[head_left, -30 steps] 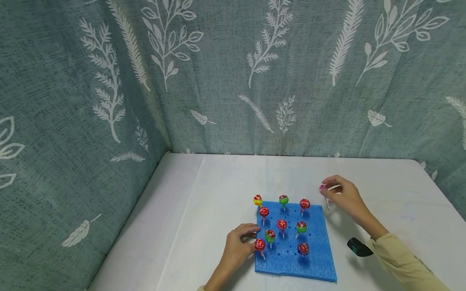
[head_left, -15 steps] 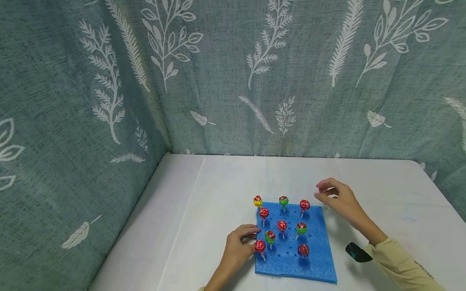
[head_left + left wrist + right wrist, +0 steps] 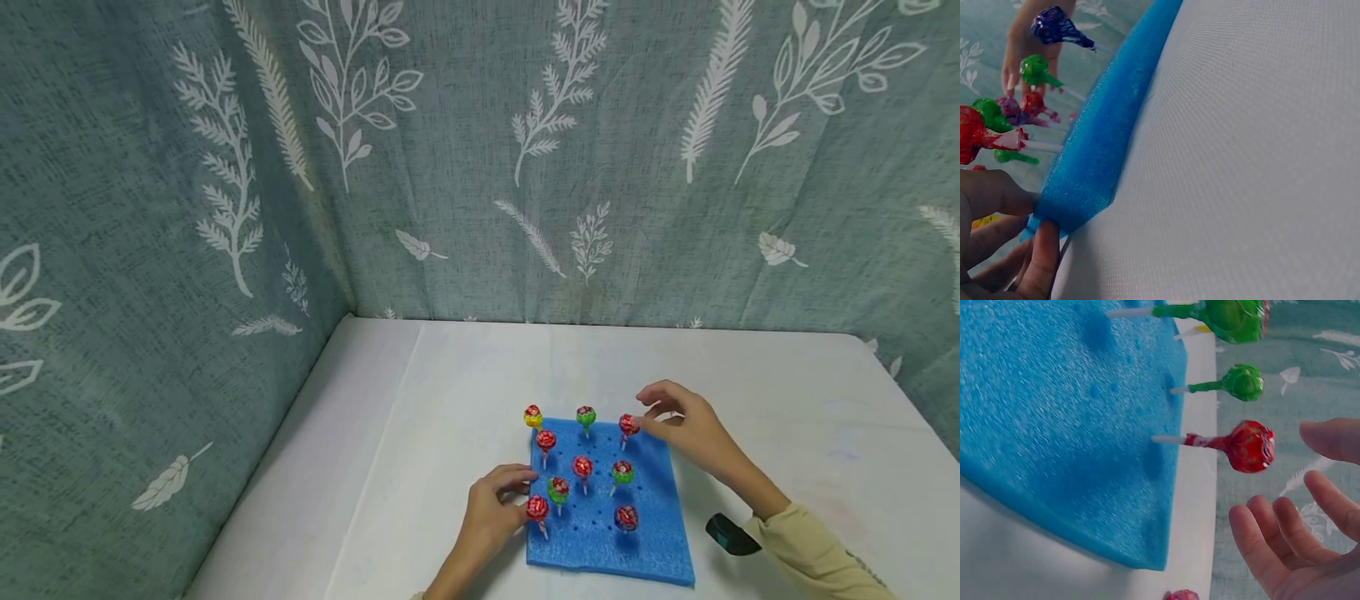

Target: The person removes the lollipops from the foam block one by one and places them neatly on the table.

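Foam board (image 3: 592, 510) is pinched by the left hand (image 3: 489, 510); the right hand (image 3: 688, 427), fingers apart, is held near a red lollipop (image 3: 1250, 447)

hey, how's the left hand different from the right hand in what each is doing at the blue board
The left hand holds the near-side part of the blue board's left edge; the right hand holds nothing, its fingers spread near the red lollipop.
The left hand is low, touching the board; the right hand is raised, off it.
Both hands are bare.
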